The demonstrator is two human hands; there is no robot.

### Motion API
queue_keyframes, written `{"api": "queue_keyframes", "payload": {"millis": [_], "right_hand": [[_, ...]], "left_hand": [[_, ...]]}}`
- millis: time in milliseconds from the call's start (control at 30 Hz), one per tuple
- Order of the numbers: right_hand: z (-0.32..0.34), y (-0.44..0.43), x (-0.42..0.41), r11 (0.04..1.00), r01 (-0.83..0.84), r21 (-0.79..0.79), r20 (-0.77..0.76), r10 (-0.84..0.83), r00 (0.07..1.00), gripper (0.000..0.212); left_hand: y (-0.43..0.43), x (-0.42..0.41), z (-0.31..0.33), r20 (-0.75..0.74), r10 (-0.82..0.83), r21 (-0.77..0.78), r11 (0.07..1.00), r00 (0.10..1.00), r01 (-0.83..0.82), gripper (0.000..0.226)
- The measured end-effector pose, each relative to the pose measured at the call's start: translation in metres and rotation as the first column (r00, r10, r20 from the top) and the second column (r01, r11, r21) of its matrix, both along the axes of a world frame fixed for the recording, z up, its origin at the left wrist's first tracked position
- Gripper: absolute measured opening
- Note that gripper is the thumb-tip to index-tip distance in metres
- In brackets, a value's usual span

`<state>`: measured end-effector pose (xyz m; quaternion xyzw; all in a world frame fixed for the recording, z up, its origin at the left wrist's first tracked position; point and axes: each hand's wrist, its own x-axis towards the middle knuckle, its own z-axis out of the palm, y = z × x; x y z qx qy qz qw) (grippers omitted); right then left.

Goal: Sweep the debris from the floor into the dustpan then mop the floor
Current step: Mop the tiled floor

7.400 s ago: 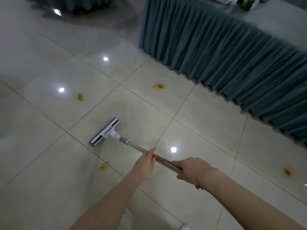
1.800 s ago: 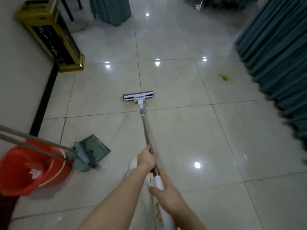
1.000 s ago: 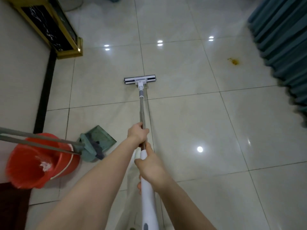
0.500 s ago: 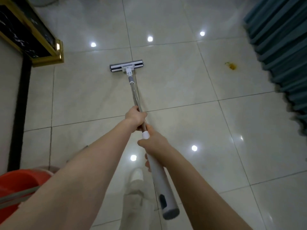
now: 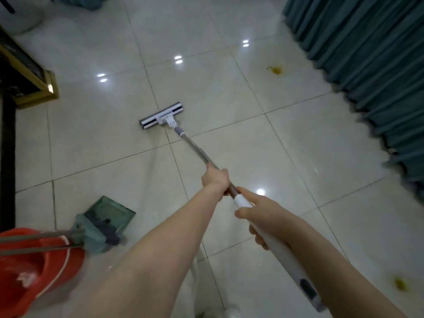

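Centre of the head view: flat mop (image 5: 195,148) runs diagonally from lower right up to mid-frame, its mop head (image 5: 161,115) flat on the tiled floor (image 5: 103,138) just above a grout line. Left hand (image 5: 215,180) has its fingers curled fully round the bare metal shaft. Right hand (image 5: 259,212) sits just behind it, fingers wrapped round the white grip sleeve. The hands are nearly touching and hold nothing else. Upper right, a yellow stain (image 5: 275,70) lies near the teal table skirt (image 5: 367,65). A second stain (image 5: 400,284) is at the lower right edge, and both are well apart from the mop head. Lower left, green dustpan (image 5: 110,214) lies on the floor with a dark broom head (image 5: 110,235) against it, beside the red bucket (image 5: 34,271); the pan's contents are too dark to tell. Gold-framed cabinet (image 5: 34,92) at the left edge. Handling guess: the mop looks light, with a stiff shaft and a swivel joint likely to twist if pushed off-line. The glossy tile looks slick, so the pad should glide, but the stains probably need downward pressure. Best hold: one hand on the sleeve to steer, the other lower on the shaft for leverage.
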<state>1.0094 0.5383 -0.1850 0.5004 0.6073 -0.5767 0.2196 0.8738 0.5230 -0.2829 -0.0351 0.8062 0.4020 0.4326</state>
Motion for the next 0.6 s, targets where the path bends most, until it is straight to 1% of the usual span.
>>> {"api": "queue_keyframes", "payload": {"millis": [100, 167, 300, 433, 533, 600], "right_hand": [[0.017, -0.005, 0.110, 0.998, 0.064, -0.002, 0.068, -0.063, 0.996, 0.060], [0.032, -0.007, 0.173, 0.990, 0.142, -0.013, 0.101, -0.140, 0.985, 0.058], [0.060, -0.019, 0.258, 0.947, 0.320, -0.013, 0.131, -0.316, 0.940, 0.056], [0.072, -0.035, 0.290, 0.903, 0.430, 0.002, 0.116, -0.428, 0.896, 0.056], [0.069, -0.039, 0.281, 0.864, 0.504, -0.016, 0.068, -0.502, 0.862, 0.057], [0.067, -0.032, 0.261, 0.840, 0.541, -0.031, 0.028, -0.541, 0.841, 0.053]], "left_hand": [[0.000, 0.110, 0.009, 0.056, -0.066, -0.004, 0.998, 0.996, 0.067, 0.044], [0.004, 0.175, 0.017, 0.083, -0.115, -0.022, 0.993, 0.990, 0.117, 0.048], [0.011, 0.268, 0.033, 0.099, -0.200, -0.028, 0.979, 0.975, 0.204, 0.049], [0.015, 0.306, 0.044, 0.071, -0.324, -0.033, 0.945, 0.943, 0.327, 0.049], [0.023, 0.297, 0.046, 0.050, -0.397, -0.014, 0.917, 0.916, 0.398, 0.049], [0.034, 0.276, 0.047, 0.005, -0.449, -0.022, 0.893, 0.894, 0.449, 0.042]]}}
